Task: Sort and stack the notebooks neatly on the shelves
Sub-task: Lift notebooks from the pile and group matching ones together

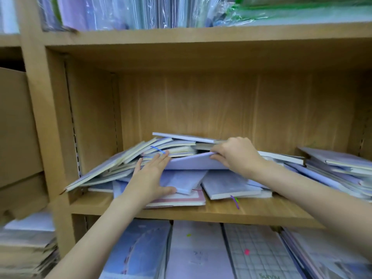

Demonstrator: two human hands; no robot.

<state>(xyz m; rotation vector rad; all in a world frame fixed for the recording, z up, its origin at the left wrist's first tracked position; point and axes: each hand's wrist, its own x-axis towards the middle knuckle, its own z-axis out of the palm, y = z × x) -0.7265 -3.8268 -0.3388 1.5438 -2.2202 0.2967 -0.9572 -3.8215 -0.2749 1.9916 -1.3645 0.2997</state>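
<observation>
The right hand (235, 156) pinches the lavender notebook (193, 163) by its top edge; the left hand (151, 176) lies flat, fingers straight, against the jumbled pile (124, 166). Best to draw it out slowly — bracing the pile — so nothing slides off the shelf (221, 211).

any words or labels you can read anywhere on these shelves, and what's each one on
"Sunny", in green letters, partly cut off by the bottom edge: on the grid-pattern notebook on the lower shelf.
Faint marks on the pale notebook beside it: too blurred to read.
Covers in the messy pile on the middle shelf: no text can be made out.
Plastic-wrapped stock on the top shelf: no readable text.
</observation>
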